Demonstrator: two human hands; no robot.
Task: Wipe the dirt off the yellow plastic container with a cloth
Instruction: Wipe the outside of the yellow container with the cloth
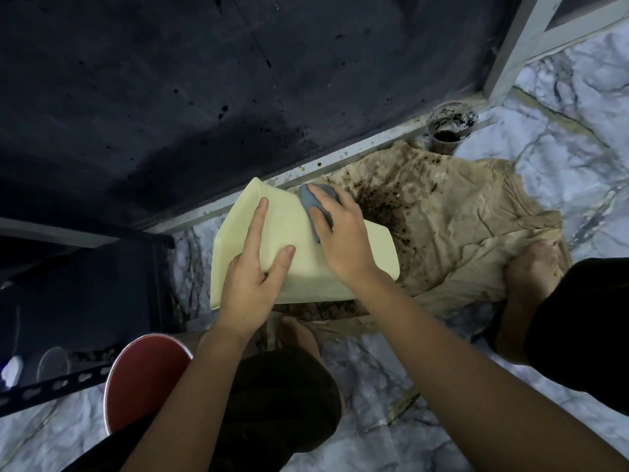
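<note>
The container was pale yellow and plain. The cloth on it was grey-blue. Right of the container, a tan sheet bore dark brown speckled stains. The floor beyond was white marble with grey veins. Below-left of the container sat a red stool.

A home floor by a doorway: marble-patterned tiles, a grey door frame, a dark wall, a soiled beige cloth spread underfoot.
</note>
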